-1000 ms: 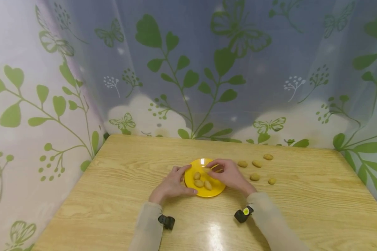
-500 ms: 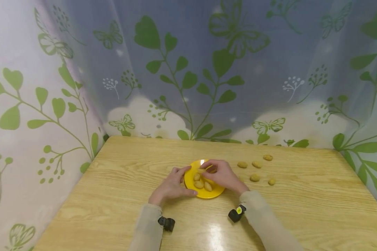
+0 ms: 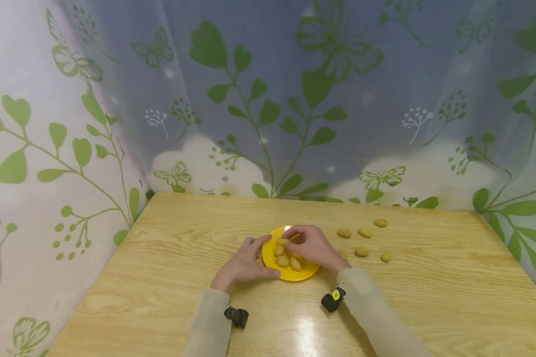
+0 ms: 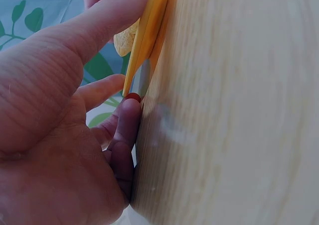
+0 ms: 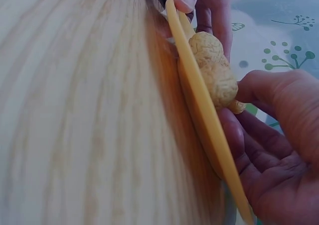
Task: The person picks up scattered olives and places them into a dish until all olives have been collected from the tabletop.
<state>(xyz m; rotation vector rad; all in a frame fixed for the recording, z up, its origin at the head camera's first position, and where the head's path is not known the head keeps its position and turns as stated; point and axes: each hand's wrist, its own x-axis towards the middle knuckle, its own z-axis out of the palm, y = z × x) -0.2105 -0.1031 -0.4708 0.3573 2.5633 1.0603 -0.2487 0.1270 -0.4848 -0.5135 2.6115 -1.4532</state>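
Wooden table [image 3: 183,223] is supporting yellow plate [image 3: 297,276] | left hand [image 3: 244,262] is gripping its left rim | right hand [image 3: 312,246] is pinching peanut [image 3: 284,242] over yellow plate, apparently placing it | next likely needing gentle release

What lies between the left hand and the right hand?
In the head view, a yellow plate holding peanuts; the left hand grips its rim and the right hand reaches over it.

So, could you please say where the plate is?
In the head view, the plate sits below centre, held by the left hand, left of the loose peanuts.
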